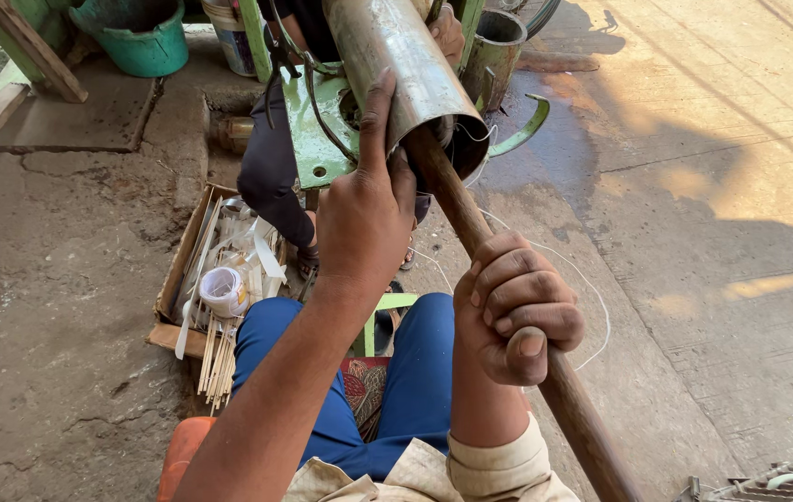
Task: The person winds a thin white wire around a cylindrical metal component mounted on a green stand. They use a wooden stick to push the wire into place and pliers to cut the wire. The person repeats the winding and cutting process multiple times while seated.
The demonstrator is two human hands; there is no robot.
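The right hand [519, 311] lies nearest, at about 5 o'clock of the frame, fist wrapped tight round a brown wooden rod [471, 232]. The grip sits partway along the rod, likely so the arm can drive it lengthwise. The rod's long axis runs from 5 o'clock up toward 11 o'clock, its far end pointing into the mouth of a metal tube [406, 65]. The tube lies on nearly the same line, its open end facing back toward the person, its body slanting away to 12 o'clock.

The left hand [364, 209] is pressed against the tube's lip at the 9 o'clock side, fingers curled under the rim and thumb laid up along the steel, seemingly to steady the mouth so the rod stays centred.

Another person's hand [447, 33] holds the tube's far end at 12 o'clock, above a green frame [317, 139]. At 9 o'clock a cardboard box [178, 270] of sticks and a tape roll [222, 288] sits on the concrete; a green tub [140, 42] stands at 11 o'clock
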